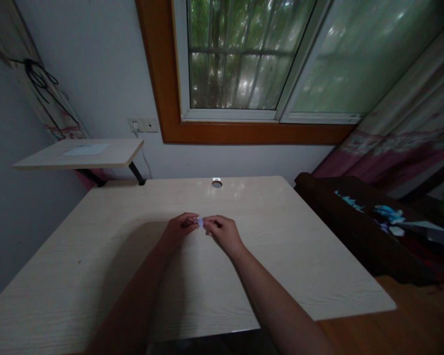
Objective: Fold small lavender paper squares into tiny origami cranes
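Observation:
My left hand (179, 228) and my right hand (224, 230) meet over the middle of a pale wooden table (96, 256). Between their fingertips is a tiny pale bluish-white object (200, 222), pinched from both sides. It is too small to name. Both hands have curled fingers and hover at or just above the tabletop. Both forearms stretch in from the bottom edge.
A cable hole (216, 183) sits at the table's far edge. A raised side shelf (81, 153) with a sheet of paper stands at the back left. A wall socket (142, 124) and window (244, 59) are behind. Dark furniture (373, 231) with cloth lies to the right.

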A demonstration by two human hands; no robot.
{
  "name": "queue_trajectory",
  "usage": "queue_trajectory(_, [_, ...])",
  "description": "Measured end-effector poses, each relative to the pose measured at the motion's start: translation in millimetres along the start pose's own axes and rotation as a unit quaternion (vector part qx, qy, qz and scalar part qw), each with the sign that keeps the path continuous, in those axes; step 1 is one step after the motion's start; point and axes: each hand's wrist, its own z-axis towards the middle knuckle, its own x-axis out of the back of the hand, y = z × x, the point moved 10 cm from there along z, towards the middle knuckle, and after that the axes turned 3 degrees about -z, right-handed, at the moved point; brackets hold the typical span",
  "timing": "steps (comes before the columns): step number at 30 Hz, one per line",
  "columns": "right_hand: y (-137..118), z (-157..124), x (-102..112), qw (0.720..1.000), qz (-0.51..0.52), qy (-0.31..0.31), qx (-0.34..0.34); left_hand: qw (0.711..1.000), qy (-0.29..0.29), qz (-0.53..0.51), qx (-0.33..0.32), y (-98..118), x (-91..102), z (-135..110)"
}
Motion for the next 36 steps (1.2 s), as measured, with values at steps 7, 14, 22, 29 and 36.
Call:
queue_trajectory(7, [-5, -1, -7, 0.999, -0.007, -0.032, 0.016, 0.997, -0.004, 0.075, -0.035, 10, 0.3, -1])
queue_trajectory(14, [-8, -1, 1, 0.999, -0.027, 0.007, 0.019, 0.998, 0.03, 0.059, -0.019, 10, 9.2, -2])
queue_trajectory(22, [1, -1, 16, 0.997, -0.022, 0.078, 0.005, 0.997, 0.026, -0.078, 0.001, -5, 5.2, 2])
queue_trajectory(29, [7, -4, 41, 0.983, -0.036, 0.178, -0.032, 0.997, 0.031, -0.073, 0.0, -12, 8.1, 4])
queue_trajectory(36, [2, -10, 58, 0.969, -0.047, 0.243, -0.024, 0.993, 0.027, -0.115, 0.006, -14, 6.8, 4])
